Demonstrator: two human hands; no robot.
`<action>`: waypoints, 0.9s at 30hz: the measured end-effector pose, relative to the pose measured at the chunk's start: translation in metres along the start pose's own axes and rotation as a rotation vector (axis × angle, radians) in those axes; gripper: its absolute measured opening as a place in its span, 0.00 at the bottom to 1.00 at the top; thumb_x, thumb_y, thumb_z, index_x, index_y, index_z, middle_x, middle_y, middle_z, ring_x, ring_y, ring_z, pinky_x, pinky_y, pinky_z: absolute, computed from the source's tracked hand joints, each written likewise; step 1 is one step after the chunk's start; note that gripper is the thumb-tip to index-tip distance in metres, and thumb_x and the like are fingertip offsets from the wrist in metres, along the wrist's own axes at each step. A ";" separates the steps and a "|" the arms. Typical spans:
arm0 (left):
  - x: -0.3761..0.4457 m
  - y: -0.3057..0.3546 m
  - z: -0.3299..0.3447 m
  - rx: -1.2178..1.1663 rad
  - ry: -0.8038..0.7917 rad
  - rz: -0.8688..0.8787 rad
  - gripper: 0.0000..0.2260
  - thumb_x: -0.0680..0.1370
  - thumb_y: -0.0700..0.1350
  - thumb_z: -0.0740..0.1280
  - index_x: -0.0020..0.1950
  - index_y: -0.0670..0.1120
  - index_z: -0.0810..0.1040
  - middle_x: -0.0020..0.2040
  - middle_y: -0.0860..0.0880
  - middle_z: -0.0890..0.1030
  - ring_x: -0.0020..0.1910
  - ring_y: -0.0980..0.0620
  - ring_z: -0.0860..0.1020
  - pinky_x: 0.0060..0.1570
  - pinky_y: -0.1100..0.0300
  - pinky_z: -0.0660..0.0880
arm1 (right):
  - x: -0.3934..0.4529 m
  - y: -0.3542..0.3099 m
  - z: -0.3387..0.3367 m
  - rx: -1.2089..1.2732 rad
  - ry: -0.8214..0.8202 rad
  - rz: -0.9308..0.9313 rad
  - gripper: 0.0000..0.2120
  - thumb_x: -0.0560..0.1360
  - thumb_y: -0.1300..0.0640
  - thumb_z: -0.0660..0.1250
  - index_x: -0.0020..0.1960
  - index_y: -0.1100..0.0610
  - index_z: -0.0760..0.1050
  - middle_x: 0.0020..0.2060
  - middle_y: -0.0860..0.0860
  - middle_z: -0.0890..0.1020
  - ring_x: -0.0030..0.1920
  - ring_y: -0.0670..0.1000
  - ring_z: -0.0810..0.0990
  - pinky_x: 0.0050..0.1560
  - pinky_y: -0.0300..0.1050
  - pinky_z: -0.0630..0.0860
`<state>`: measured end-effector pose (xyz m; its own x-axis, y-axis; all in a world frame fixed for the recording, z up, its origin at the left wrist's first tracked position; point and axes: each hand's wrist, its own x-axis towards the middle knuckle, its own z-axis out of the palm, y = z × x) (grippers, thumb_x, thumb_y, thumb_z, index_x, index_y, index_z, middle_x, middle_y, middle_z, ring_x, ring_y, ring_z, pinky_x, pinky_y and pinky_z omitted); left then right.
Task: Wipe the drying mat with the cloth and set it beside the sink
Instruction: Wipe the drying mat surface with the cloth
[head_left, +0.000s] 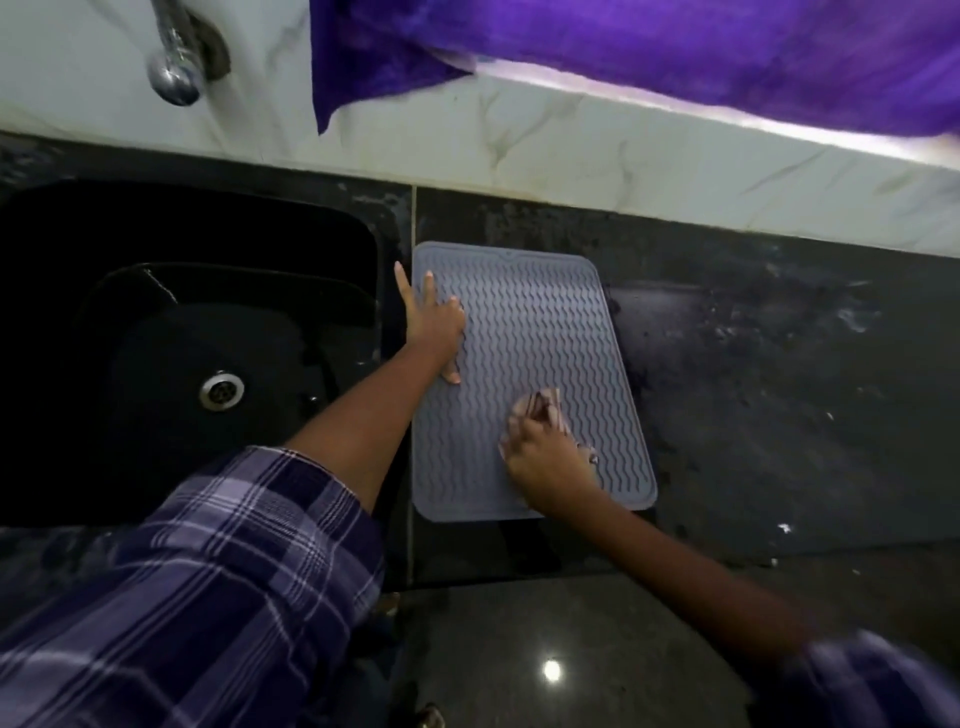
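The grey rectangular silicone drying mat (535, 338) with wavy ridges is lying flat on the dark stone counter (753, 389) at the middle of the frame, just right of the black sink (156, 322). Its long axis is running from the lower edge up toward the white marble wall (571, 150), leaning slightly left at the top. The left hand (434, 327) is resting on the mat's left edge, fingers straight and spread. The right hand (545, 462) is gripping a crumpled pale pinkish cloth (540, 410) against the mat's lower right part. No writing is readable anywhere on it.
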<state>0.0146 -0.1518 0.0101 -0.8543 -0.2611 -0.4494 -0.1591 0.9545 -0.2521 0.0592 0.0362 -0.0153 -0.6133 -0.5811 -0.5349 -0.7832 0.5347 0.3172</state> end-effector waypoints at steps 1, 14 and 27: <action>-0.007 0.001 0.002 0.010 0.032 -0.008 0.46 0.65 0.67 0.72 0.76 0.48 0.61 0.78 0.47 0.57 0.77 0.36 0.41 0.66 0.24 0.40 | -0.013 0.006 -0.009 0.019 -0.113 -0.072 0.19 0.76 0.57 0.62 0.65 0.63 0.71 0.66 0.63 0.72 0.68 0.62 0.68 0.67 0.59 0.69; -0.068 0.023 0.041 -0.014 0.049 -0.080 0.49 0.61 0.66 0.74 0.76 0.49 0.60 0.77 0.49 0.59 0.78 0.36 0.43 0.62 0.21 0.37 | 0.028 -0.011 -0.011 -0.095 0.257 -0.018 0.21 0.74 0.60 0.63 0.66 0.63 0.70 0.65 0.62 0.72 0.69 0.63 0.65 0.71 0.63 0.60; -0.077 0.022 0.042 -0.052 0.048 -0.149 0.47 0.65 0.67 0.71 0.76 0.47 0.59 0.76 0.47 0.61 0.78 0.35 0.43 0.64 0.23 0.39 | 0.015 -0.011 -0.030 0.122 0.277 0.043 0.16 0.77 0.59 0.61 0.64 0.62 0.73 0.62 0.60 0.75 0.65 0.59 0.69 0.63 0.53 0.70</action>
<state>0.0975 -0.1164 0.0030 -0.8419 -0.3940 -0.3688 -0.3101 0.9124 -0.2671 0.0558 0.0036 -0.0032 -0.6633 -0.6926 -0.2833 -0.7481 0.6226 0.2296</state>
